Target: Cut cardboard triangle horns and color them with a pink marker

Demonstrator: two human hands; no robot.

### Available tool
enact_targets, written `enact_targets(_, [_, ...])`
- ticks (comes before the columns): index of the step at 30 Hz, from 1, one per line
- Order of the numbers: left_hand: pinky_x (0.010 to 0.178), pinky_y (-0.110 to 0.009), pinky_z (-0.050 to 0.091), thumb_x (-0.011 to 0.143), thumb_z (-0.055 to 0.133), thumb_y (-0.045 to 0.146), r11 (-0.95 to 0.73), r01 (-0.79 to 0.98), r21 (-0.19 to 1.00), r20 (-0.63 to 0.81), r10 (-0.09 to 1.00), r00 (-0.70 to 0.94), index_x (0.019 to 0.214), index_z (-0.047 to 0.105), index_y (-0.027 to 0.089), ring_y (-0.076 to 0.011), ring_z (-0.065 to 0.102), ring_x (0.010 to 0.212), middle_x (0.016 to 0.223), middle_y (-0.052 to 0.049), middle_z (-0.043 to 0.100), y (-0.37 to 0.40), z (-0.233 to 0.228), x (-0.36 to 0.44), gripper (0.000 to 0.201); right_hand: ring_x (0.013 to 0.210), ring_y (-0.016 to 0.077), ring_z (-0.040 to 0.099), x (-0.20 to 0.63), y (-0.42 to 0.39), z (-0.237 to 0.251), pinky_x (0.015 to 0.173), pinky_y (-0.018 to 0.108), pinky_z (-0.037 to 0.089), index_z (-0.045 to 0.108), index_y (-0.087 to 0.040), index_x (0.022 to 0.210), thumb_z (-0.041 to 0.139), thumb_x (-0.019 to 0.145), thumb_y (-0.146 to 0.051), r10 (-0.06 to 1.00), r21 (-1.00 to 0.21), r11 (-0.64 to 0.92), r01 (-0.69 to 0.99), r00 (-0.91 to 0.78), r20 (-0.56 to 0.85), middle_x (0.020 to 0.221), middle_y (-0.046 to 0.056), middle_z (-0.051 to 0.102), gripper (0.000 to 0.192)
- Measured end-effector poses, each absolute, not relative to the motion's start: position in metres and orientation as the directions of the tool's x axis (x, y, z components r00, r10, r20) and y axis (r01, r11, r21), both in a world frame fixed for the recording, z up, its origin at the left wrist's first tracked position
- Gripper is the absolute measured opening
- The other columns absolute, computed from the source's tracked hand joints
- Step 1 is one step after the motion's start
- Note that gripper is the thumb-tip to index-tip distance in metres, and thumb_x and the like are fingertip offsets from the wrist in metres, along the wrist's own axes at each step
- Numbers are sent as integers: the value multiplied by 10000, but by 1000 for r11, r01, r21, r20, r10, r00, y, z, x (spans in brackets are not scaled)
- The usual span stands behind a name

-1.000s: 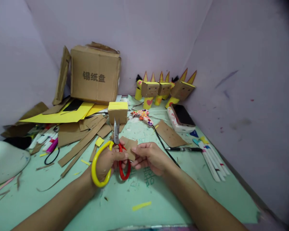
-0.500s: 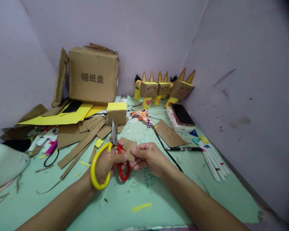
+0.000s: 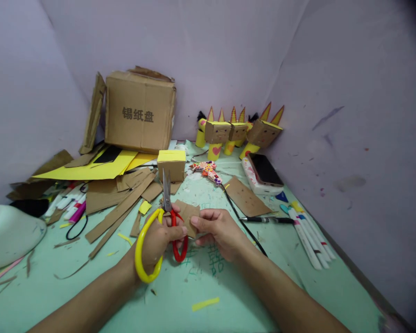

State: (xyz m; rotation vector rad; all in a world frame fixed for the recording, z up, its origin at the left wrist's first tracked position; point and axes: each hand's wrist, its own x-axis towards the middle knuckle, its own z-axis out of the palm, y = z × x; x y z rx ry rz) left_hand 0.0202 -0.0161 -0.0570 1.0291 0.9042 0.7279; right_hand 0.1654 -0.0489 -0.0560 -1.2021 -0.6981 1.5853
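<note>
Between my two hands is a small piece of brown cardboard point(image 3: 188, 215), pinched at its right edge by my right hand point(image 3: 221, 231). My left hand point(image 3: 159, 238) grips its lower left side with thumb and fingers. Scissors point(image 3: 167, 196) with one yellow and one red handle also hang on my left hand, blades together and pointing away from me. The yellow loop goes round the hand near the wrist. Just beyond the blades stands a small cardboard box point(image 3: 171, 167) with a yellow top.
Cardboard strips point(image 3: 121, 212) and yellow sheets point(image 3: 86, 169) lie to the left, before a large carton point(image 3: 138, 113). A patterned glue gun point(image 3: 208, 172) with its black cord, a phone point(image 3: 265, 169), a pen point(image 3: 266, 220) and markers point(image 3: 308, 236) lie to the right. Cardboard figures point(image 3: 217, 133) stand behind.
The whole view has shifted slightly, so things appear a little further right and lower. Both hands keep their hold on the cardboard, with barely any change in its pose.
</note>
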Motion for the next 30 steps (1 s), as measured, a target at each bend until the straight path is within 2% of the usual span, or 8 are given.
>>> enact_targets(5, [411, -205, 390, 607, 639, 153, 138, -8, 990, -125, 917, 378, 901, 390, 222, -77, 451, 416, 563, 100, 478, -24, -53, 20, 392, 395, 34, 469, 165, -52, -53, 278, 97, 321, 663, -100, 613, 758, 555, -283, 953, -889, -276, -366, 14, -302, 520, -19, 596, 213])
enact_targets(9, [416, -200, 380, 639, 637, 172, 56, 47, 997, -69, 932, 357, 868, 407, 218, -77, 446, 453, 598, 91, 454, -27, -49, 20, 328, 470, 63, 551, 161, -53, -53, 404, 139, 471, 676, -113, 641, 768, 579, -311, 965, -864, -244, -440, -18, -263, 560, -13, 627, 226])
enact_targets(11, [433, -203, 385, 648, 632, 181, 48, 39, 998, -59, 933, 356, 869, 406, 215, -83, 448, 478, 598, 88, 452, -27, -49, 20, 319, 486, 67, 579, 158, -54, -53, 460, 153, 504, 673, -115, 629, 787, 560, -307, 963, -847, -241, -474, -5, -271, 558, -15, 636, 234])
enact_targets(17, [487, -198, 392, 641, 627, 149, 20, 29, 999, -29, 933, 358, 890, 406, 214, -82, 452, 525, 616, 84, 457, -24, -49, 18, 339, 482, 73, 610, 154, -54, -52, 499, 157, 529, 648, -119, 617, 835, 489, -253, 948, -787, -233, -571, 47, -315, 539, -29, 641, 264])
enact_targets(20, [485, -203, 397, 659, 610, 149, -1, 84, 996, -27, 939, 343, 897, 406, 216, -88, 458, 525, 640, 75, 464, -26, -45, 19, 320, 481, 81, 622, 154, -54, -52, 511, 161, 536, 638, -122, 617, 844, 472, -221, 946, -765, -215, -607, 65, -318, 537, -27, 648, 271])
enact_targets(26, [532, -209, 411, 713, 594, 179, -76, 128, 989, 24, 929, 368, 905, 404, 226, -95, 477, 550, 666, 69, 481, -25, -47, 20, 274, 444, 72, 603, 156, -53, -54, 503, 157, 533, 633, -121, 572, 851, 451, -206, 943, -773, -206, -600, 90, -321, 504, -27, 633, 263])
enact_targets(30, [571, -230, 412, 788, 546, 327, -261, 334, 906, 111, 907, 407, 930, 463, 220, -132, 520, 606, 688, 35, 529, -19, -41, 10, 197, 483, 79, 602, 161, -51, -52, 531, 184, 543, 640, -125, 584, 853, 447, -211, 944, -799, -129, -587, 174, -281, 531, -27, 638, 268])
